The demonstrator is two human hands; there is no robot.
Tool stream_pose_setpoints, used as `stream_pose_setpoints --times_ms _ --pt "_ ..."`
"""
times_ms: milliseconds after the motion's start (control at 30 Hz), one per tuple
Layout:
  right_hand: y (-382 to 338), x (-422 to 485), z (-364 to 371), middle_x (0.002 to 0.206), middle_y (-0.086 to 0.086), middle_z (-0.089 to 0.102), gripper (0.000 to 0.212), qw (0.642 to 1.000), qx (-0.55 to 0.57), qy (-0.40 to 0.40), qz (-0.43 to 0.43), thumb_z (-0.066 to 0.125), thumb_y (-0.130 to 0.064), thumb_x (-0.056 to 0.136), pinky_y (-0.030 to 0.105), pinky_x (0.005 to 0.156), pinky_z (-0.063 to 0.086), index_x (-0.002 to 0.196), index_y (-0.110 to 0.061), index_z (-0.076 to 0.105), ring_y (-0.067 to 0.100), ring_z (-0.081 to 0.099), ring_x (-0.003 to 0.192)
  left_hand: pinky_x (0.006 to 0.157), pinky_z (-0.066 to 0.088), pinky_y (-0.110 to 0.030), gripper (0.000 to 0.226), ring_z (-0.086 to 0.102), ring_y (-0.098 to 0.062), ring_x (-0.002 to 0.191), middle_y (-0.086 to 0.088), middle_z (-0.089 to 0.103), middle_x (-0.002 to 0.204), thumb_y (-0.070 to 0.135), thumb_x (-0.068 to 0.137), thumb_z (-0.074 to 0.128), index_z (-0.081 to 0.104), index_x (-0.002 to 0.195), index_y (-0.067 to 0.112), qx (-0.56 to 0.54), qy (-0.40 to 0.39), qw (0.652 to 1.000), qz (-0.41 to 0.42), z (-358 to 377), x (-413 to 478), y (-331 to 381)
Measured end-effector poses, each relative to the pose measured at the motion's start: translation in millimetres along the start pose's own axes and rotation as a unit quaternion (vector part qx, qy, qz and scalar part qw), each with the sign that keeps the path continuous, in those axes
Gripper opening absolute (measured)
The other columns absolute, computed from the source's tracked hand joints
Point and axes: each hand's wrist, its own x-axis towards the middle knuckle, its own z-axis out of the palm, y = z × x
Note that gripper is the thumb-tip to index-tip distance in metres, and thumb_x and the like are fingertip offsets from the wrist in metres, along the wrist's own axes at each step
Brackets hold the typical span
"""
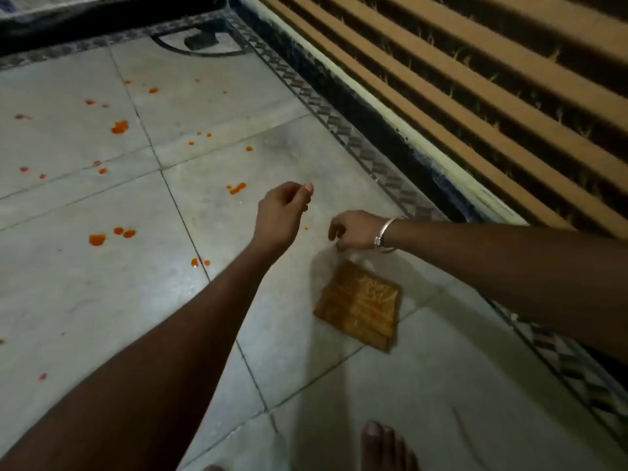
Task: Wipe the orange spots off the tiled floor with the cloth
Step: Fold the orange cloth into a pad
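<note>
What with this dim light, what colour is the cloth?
The cloth is orange-brown; head view shows it.

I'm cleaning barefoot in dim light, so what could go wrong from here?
The bare foot shares the floor with orange spots; stepping in one might mean a slip or tracked stains. The spots spread over much of it, so the folded cloth may smear rather than lift them. Small drops could be missed in this dim light.
</note>
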Motion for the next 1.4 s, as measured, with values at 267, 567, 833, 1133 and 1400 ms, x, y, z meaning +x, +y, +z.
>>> stream_pose_setpoints --times_ms 267,567,833,1133,1400 --pt "40.1 -43.4 52.8 0.157 0.009 0.016 0.096 0.951 -0.254 -0.085 -0.153 0.079 -0.029 0.073 0.047 0.1 0.049 0.153 -0.032 0.026 0.032 0.03 0.136 0.089 0.055 -0.031 0.018 0.07 -0.019 0.094 -0.004 0.076 0.104 0.021 0.094 0.073 0.076 0.108 0.01 0.162 -0.086 0.983 -0.016 10.7 -17.2 -42.0" --pt "86.2 -97.9 65.8 0.154 0.008 0.026 0.095 0.924 -0.293 -0.066 -0.236 0.075 -0.068 0.068 0.046 0.108 0.036 0.145 -0.026 0.037 0.028 0.028 0.137 0.091 0.048 -0.039 0.068 0.051 -0.023 0.109 -0.006 0.056 0.12 0.051 0.077 0.079 0.061 0.133 0.015 0.295 -0.388 0.85 0.2 46.5 -63.9 -59.0" --pt "64.2 -94.0 47.4 0.094 0.002 0.063 0.005 0.988 0.01 0.025 -0.152 0.054 -0.025 0.1 0.048 0.076 0.053 0.104 -0.023 0.052 0.019 0.061 0.083 0.1 0.037 -0.037 0.068 0.05 -0.027 0.125 -0.007 0.054 0.137 0.045 0.088 0.077 0.047 0.145 0.021 0.309 -0.381 0.855 0.167 57.8 -77.0 -65.1" --pt "15.1 -81.6 -24.3 0.104 -0.014 0.074 0.035 0.919 0.391 -0.012 -0.055 0.072 -0.013 0.089 0.015 0.074 0.055 0.12 -0.024 0.061 0.002 0.07 0.099 0.088 0.062 -0.04 0.019 0.075 -0.022 0.097 -0.012 0.076 0.107 0.018 0.101 0.064 0.07 0.116 0.011 0.074 -0.32 0.943 0.055 -12.1 2.3 30.4" --pt "-19.6 -75.4 -41.9 0.123 0.006 0.07 0.05 0.849 0.527 -0.018 -0.011 0.07 -0.029 0.077 0.04 0.094 0.056 0.124 -0.019 0.059 0.025 0.067 0.113 0.058 0.056 -0.025 0.03 0.074 -0.015 0.071 -0.004 0.075 0.093 0.042 0.101 0.063 0.071 0.112 0.015 -0.06 -0.25 0.966 -0.021 -64.7 30.1 51.6"
